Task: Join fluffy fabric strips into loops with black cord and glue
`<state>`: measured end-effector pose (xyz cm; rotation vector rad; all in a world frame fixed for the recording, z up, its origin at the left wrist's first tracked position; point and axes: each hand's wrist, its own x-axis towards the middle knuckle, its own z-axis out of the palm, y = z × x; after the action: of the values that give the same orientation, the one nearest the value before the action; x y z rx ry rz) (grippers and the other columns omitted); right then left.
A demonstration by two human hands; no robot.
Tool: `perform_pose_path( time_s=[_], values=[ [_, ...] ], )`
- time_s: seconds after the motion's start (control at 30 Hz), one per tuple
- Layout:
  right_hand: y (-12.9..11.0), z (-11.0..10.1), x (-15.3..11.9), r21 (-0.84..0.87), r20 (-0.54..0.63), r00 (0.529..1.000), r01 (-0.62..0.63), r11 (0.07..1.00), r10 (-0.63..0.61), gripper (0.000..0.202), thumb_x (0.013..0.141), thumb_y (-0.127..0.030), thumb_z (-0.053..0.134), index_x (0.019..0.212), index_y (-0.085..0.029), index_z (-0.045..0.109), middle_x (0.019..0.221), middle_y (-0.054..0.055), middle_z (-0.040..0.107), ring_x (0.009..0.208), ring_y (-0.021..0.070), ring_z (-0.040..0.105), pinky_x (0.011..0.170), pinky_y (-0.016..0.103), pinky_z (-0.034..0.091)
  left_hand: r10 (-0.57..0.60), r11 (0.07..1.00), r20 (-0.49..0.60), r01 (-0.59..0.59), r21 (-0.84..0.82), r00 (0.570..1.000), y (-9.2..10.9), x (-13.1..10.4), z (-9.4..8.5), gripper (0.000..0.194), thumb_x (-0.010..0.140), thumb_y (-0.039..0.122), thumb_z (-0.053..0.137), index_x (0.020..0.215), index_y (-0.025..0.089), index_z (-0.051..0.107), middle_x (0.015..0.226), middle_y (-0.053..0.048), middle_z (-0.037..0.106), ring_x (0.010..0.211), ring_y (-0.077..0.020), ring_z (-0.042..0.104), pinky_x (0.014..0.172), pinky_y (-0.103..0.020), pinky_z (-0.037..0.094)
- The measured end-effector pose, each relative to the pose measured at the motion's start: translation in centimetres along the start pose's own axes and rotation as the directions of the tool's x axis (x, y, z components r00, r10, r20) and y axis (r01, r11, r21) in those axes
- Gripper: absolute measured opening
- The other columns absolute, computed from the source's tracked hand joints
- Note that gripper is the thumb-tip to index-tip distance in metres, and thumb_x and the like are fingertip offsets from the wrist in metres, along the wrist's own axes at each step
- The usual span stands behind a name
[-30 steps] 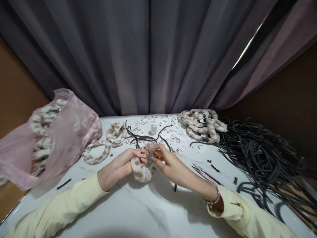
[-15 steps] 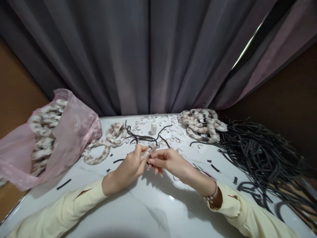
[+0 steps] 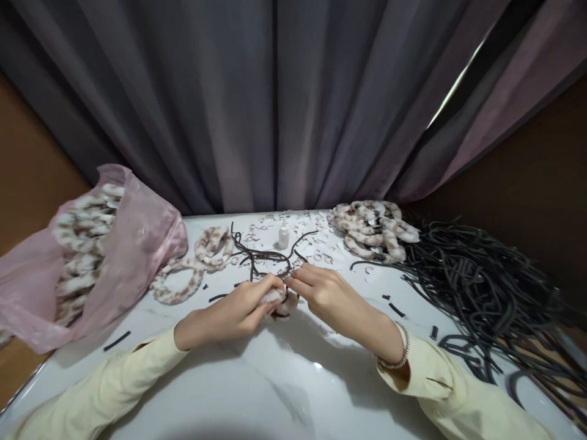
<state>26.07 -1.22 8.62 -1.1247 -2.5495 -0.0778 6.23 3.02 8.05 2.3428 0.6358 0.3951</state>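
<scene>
The left hand (image 3: pixel 232 313) holds a fluffy white-and-brown cloth piece (image 3: pixel 274 297) over the shiny white table (image 3: pixel 211 391), maybe to keep it steady. The right hand's (image 3: pixel 334 300) fingers bunch close beside it; I cannot tell what they pinch.

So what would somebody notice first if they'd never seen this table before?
Probably the big tangle of black cords spread over the right side of the table. Then the shiny pink bag on the left, with fluffy white-and-brown rings showing inside it. Behind everything, tall dark curtains hang across the back.
</scene>
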Motion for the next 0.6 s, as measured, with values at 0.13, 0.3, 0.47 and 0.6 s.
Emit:
perform_pose_path(
  time_s=[0.13,0.3,0.47,0.6],
  values=[
    [0.9,0.8,0.0,0.247,-0.007,1.0,-0.006,0.969,0.008,0.031,0.077,0.004,0.037,0.083,-0.015,0.061,0.076,0.006,0.057,0.072,0.0158,0.05,0.063,0.025,0.038,0.051,0.998,0.023,-0.05,-0.043,0.998,0.5,-0.3,-0.1,0.012,0.087,0.015,0.039,0.092,0.02,0.048,0.072,0.0,0.058,0.059,-0.013,0.052,0.058,-0.022,0.037],
    [1.5,0.6,0.5,0.501,0.069,0.997,0.004,0.865,-0.044,0.033,0.073,0.006,0.038,0.078,-0.015,0.064,0.07,0.003,0.056,0.067,0.0127,0.052,0.062,0.022,0.039,0.117,0.993,0.039,-0.117,-0.014,0.992,0.1,-0.5,0.1,0.028,0.081,0.005,0.038,0.102,0.021,0.048,0.084,-0.003,0.061,0.069,-0.0146,0.056,0.064,-0.022,0.04],
    [1.1,-1.2,0.9,0.558,0.108,0.993,-0.02,0.829,-0.049,0.029,0.08,0.002,0.041,0.082,-0.013,0.066,0.08,0.006,0.059,0.071,0.0131,0.054,0.064,0.023,0.041,0.21,0.976,0.036,-0.211,0.045,0.977,-0.1,-0.6,0.0,0.047,0.076,0.0,0.037,0.118,0.021,0.043,0.104,-0.008,0.061,0.089,-0.0181,0.06,0.075,-0.024,0.045],
    [1.0,-1.4,0.9,0.599,0.118,0.993,-0.057,0.799,-0.017,0.028,0.084,-0.002,0.042,0.093,-0.015,0.065,0.093,0.007,0.062,0.084,0.0151,0.058,0.074,0.026,0.044,0.238,0.967,0.017,-0.239,0.091,0.971,-0.5,-0.8,0.2,0.047,0.074,-0.002,0.037,0.114,0.021,0.047,0.102,-0.008,0.062,0.09,-0.0179,0.06,0.077,-0.025,0.046]
  ],
)
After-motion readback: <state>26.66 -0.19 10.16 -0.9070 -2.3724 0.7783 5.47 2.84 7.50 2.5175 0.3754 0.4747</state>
